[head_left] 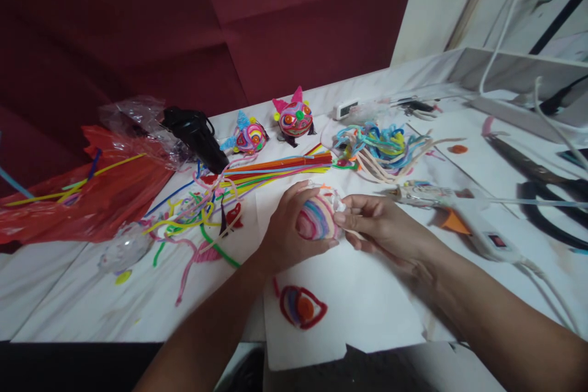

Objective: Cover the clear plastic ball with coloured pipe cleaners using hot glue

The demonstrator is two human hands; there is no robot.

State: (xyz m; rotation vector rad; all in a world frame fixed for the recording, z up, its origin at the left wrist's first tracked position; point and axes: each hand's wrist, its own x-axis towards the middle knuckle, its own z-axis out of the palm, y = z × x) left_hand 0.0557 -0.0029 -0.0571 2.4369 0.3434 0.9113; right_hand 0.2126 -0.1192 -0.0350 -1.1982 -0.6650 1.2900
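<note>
My left hand (285, 229) is wrapped around a rounded piece covered in striped pipe cleaners (316, 218), in pink, blue, red and cream. My right hand (390, 226) is closed at the piece's right edge, pinching a pale pipe cleaner (353, 232) against it. Part of the striped surface is hidden by my fingers. Below my hands, an eye shape (303, 307) with a red outline and an orange disc lies on a white sheet (358, 318).
Two finished-looking lion heads (295, 117) stand at the back. A bundle of straight pipe cleaners (285, 165) and tangled ones (381, 147) lie beyond my hands. A glue gun (489, 236), large scissors (537, 177) and a black tool (195, 135) are around.
</note>
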